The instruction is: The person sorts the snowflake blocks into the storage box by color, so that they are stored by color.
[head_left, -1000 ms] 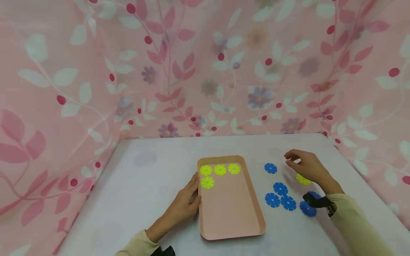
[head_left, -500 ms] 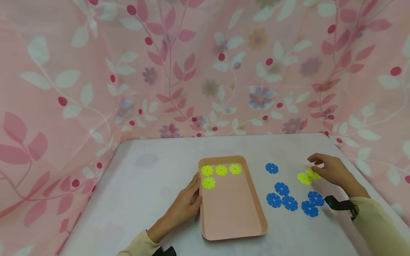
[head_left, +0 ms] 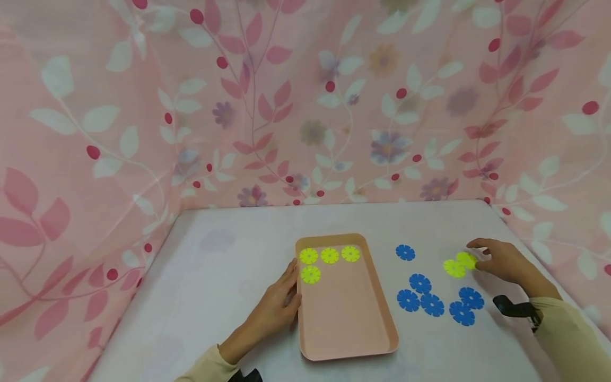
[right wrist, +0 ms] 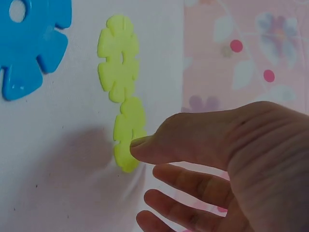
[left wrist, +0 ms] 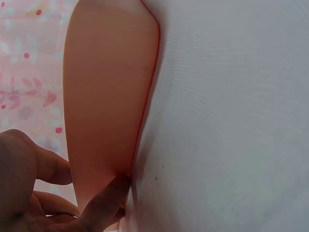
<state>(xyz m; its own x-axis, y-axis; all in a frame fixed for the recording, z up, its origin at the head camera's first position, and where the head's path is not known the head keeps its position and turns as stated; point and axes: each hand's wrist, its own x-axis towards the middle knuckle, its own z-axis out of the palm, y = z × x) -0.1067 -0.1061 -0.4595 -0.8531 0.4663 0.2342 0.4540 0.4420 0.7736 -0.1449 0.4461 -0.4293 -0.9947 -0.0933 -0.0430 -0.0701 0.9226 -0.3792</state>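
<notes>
The pink tray (head_left: pixel 343 313) has four yellow flower discs (head_left: pixel 329 255) in it, three in a row along the far end and one under the leftmost, rest of it bare. The left hand (head_left: pixel 274 310) rests flat against the tray's left edge, fingers straight. Its long side runs away from the person. Over on the table (head_left: pixel 215 286), the right hand (head_left: pixel 501 261) has loose, spread fingers with the thumb tip touching one of two overlapping yellow discs (head_left: pixel 465 260), flat, notched like petals. Blue discs (head_left: pixel 431 304) lie nearby.
</notes>
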